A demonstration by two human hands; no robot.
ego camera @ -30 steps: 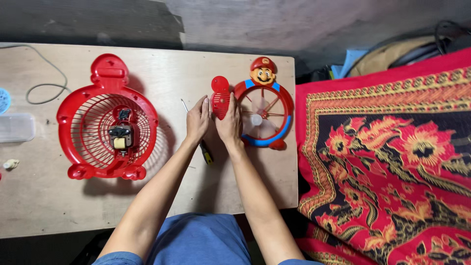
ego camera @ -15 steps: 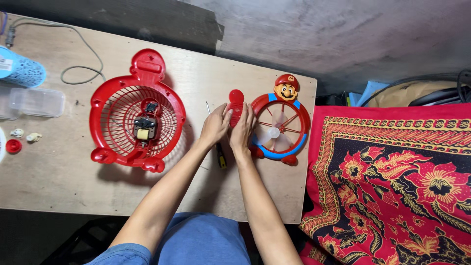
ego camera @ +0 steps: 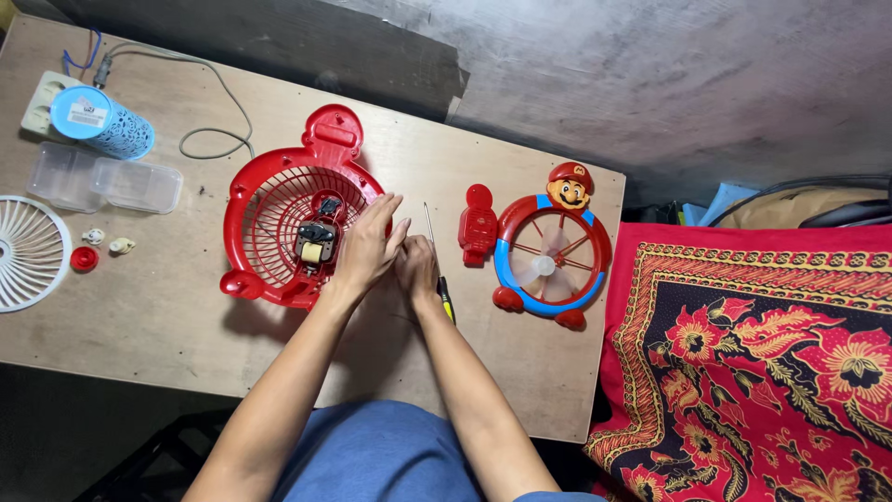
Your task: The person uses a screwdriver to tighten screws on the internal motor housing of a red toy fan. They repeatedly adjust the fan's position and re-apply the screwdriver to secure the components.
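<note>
A red plastic fan cage with a wire-style grille and a small motor at its centre (ego camera: pixel 302 228) lies flat on the bare wooden tabletop (ego camera: pixel 167 316), left of middle, its rounded feet toward the person seated below. The left hand (ego camera: pixel 365 246) rests over the cage's right rim, fingers spread and loosely extended toward the motor, gripping nothing that can be seen. The right hand (ego camera: pixel 417 267) sits just beside it on the table, curled inward, touching or nearly touching the left; whether it pinches anything cannot be told. A thin screwdriver with a yellow-and-black handle (ego camera: pixel 439 270) lies just right of that hand, partly hidden by it.

The cage looks light and stiff but brittle — thin ribs that would likely flex or snap under a squeeze — so the solid outer rim or the top tab seems the safer hold, not the grille or the exposed motor.

Further right lie a flat red figure-shaped plastic cover (ego camera: pixel 478 225) and a blue-and-red front ring with a cartoon head and clear blades (ego camera: pixel 552 258). At far left sit a white fan grille (ego camera: pixel 28 253), a clear plastic box (ego camera: pixel 104 180), a blue cylindrical container (ego camera: pixel 98 122) and small loose parts (ego camera: pixel 97 246). A red patterned rug (ego camera: pixel 753 363) covers the floor at right.
</note>
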